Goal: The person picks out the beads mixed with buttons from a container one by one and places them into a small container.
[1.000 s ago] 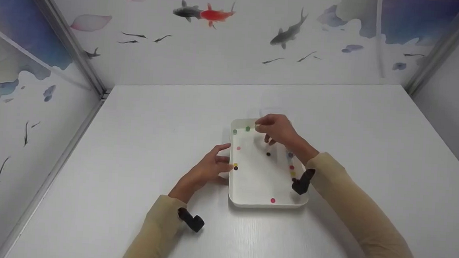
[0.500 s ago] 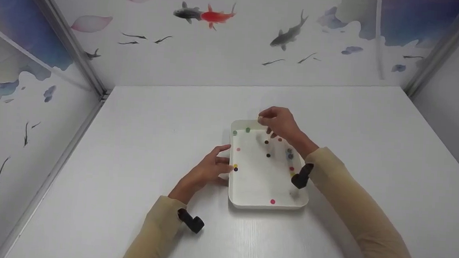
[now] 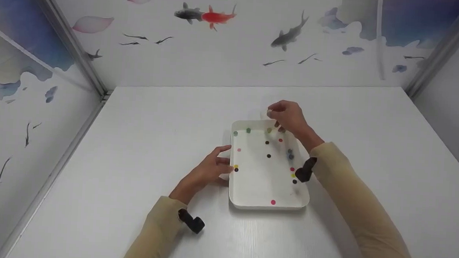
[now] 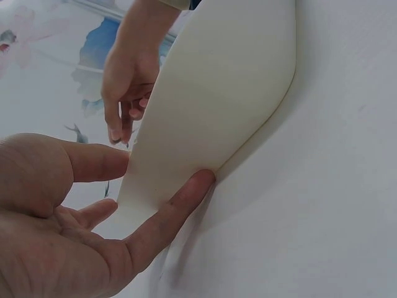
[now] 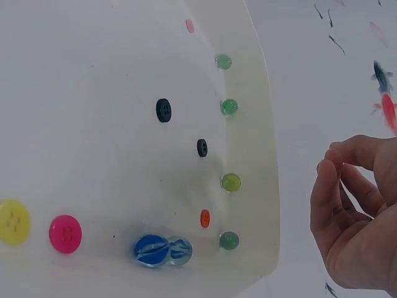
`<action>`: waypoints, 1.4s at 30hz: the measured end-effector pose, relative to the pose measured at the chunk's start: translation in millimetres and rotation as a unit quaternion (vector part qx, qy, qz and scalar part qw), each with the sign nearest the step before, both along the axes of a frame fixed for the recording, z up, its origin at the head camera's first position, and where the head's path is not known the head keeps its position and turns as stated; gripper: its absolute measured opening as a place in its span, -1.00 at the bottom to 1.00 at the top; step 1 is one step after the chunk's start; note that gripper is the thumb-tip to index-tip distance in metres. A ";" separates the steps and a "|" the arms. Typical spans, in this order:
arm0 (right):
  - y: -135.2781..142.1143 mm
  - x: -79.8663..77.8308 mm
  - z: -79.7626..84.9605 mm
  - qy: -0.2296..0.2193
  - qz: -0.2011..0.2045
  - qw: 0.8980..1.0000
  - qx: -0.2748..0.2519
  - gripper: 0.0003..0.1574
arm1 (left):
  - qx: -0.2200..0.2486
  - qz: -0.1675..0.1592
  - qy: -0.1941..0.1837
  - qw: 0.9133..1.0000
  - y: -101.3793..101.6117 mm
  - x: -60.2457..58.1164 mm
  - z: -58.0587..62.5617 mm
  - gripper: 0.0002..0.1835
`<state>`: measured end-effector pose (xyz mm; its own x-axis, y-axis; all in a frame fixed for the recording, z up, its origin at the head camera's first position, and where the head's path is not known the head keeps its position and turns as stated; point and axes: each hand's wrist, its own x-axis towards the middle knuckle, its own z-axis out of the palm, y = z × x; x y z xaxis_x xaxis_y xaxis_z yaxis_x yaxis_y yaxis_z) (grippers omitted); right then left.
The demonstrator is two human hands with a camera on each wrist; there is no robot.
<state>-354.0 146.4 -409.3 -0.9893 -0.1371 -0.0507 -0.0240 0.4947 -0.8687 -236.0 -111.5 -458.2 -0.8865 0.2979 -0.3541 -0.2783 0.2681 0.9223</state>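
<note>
A white tray point(image 3: 258, 186) holds buttons and glass marbles. My left hand point(image 3: 207, 168) is at its left side with spread fingers. In the left wrist view, one fingertip point(image 4: 200, 180) touches the low outer wall and others meet the rim. My right hand point(image 3: 290, 116) is raised just beyond the tray's far edge, thumb and forefinger pinched together. A small pale thing point(image 3: 269, 112) shows at those fingertips, mostly hidden; I cannot tell its kind. Green marbles point(image 5: 229, 107) line the far wall, with a yellow-green marble point(image 5: 231, 182) among them.
Blue marbles point(image 5: 155, 250), a pink button point(image 5: 65, 234) and a yellow button point(image 5: 13, 221) lie along the right wall. Black buttons point(image 5: 163, 110) and an orange button point(image 5: 205, 218) are farther in. Printed panels stand around the white table point(image 3: 154, 120).
My right hand has risen from inside the tray's far end, moving away and slightly right past the rim, fingertips still pinched. Marbles and buttons it covered now show. My left hand stays put.
</note>
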 end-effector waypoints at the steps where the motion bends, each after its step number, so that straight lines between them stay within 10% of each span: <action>1: 1.0 -0.9 -0.1 -0.002 -0.003 1.000 -0.001 -0.59 | -0.001 0.000 0.000 1.000 0.1 0.0 0.0 -0.21; 42: 11.3 -18.1 -7.3 -0.016 -0.052 0.999 0.002 -0.55 | -0.012 0.001 0.002 1.000 1.4 -0.3 0.6 -0.22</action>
<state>-372.1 157.7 -416.7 -0.9959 -0.0340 -0.0837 0.0559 0.4957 -0.8667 -236.3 -110.2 -457.6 -0.8891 0.2872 -0.3564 -0.2745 0.2885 0.9173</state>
